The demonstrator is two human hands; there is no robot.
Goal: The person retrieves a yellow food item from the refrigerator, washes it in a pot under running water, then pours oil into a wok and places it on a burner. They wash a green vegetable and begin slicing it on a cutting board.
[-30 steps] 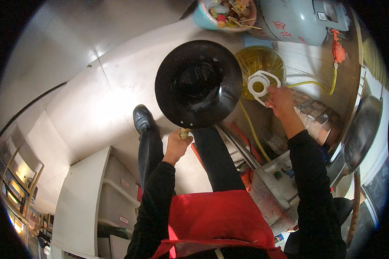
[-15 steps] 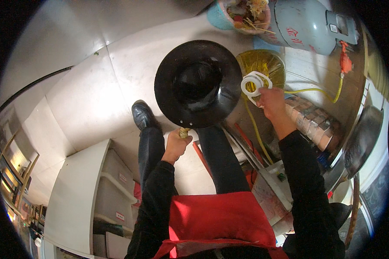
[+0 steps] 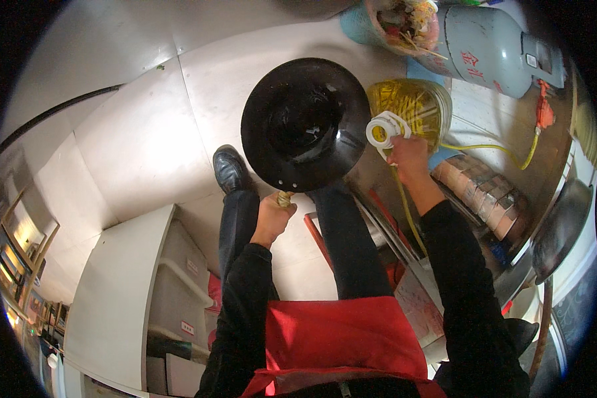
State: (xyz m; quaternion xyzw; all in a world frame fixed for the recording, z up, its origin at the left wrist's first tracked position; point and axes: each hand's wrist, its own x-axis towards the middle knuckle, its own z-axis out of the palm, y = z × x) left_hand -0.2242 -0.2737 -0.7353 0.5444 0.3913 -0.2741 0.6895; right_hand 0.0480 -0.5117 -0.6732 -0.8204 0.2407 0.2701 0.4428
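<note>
Right hand (image 3: 410, 156), gripping the jug (image 3: 418, 106), has neared the wok (image 3: 305, 126).

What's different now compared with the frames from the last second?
The right hand has tipped the jug of yellow liquid, bringing its white mouth left toward the black wok. The view has turned slightly, so the grey gas cylinder sits farther right in the picture. Both grips are unchanged: left hand on the wok's handle, right on the jug.

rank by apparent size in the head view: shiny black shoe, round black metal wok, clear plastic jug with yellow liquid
1. Round black metal wok
2. Clear plastic jug with yellow liquid
3. Shiny black shoe
</note>
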